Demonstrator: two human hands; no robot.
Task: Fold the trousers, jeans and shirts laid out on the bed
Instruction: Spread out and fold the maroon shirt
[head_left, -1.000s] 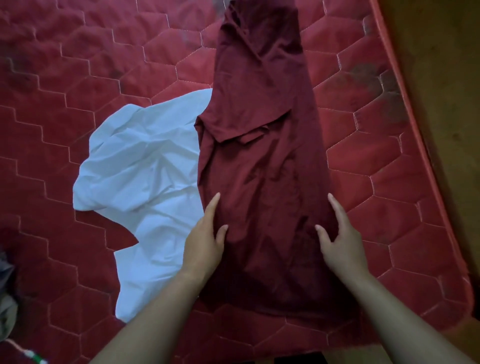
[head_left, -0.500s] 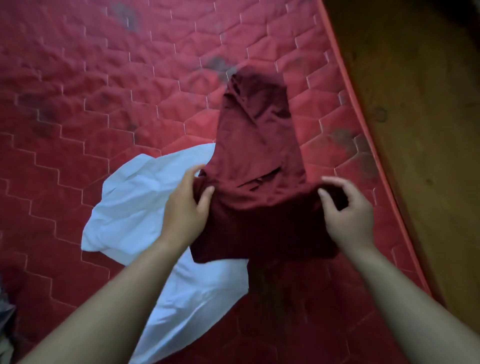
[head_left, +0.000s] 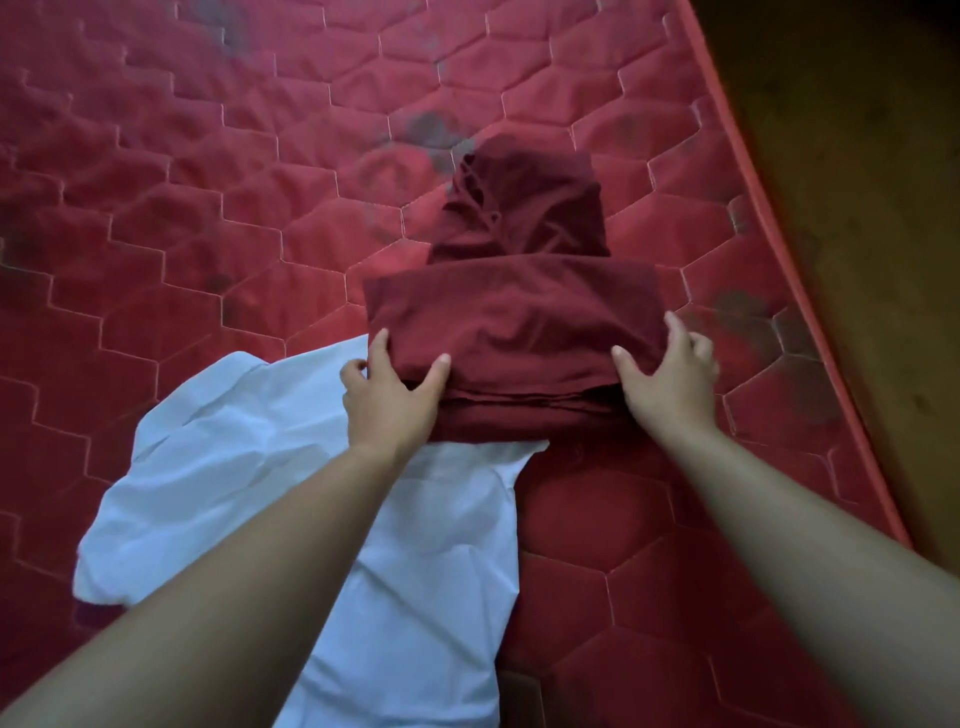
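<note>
A maroon shirt (head_left: 519, 312) lies on the red quilted mattress (head_left: 208, 208), its lower part doubled up over its upper part, the collar end showing beyond the fold. My left hand (head_left: 389, 400) grips the folded bundle's near left corner, thumb on top. My right hand (head_left: 670, 379) grips the near right corner, thumb on top and fingers round the side. A crumpled white shirt (head_left: 291, 493) spreads out under my left forearm, with the maroon bundle overlapping its far edge.
The mattress's right edge (head_left: 810, 312) runs diagonally, with brown floor (head_left: 857, 156) beyond it. Dark stains mark the quilting behind the maroon shirt.
Both hands went from resting flat on the maroon shirt to taking its lower hem, lifting it and carrying it away from me, laying it over the upper part.
</note>
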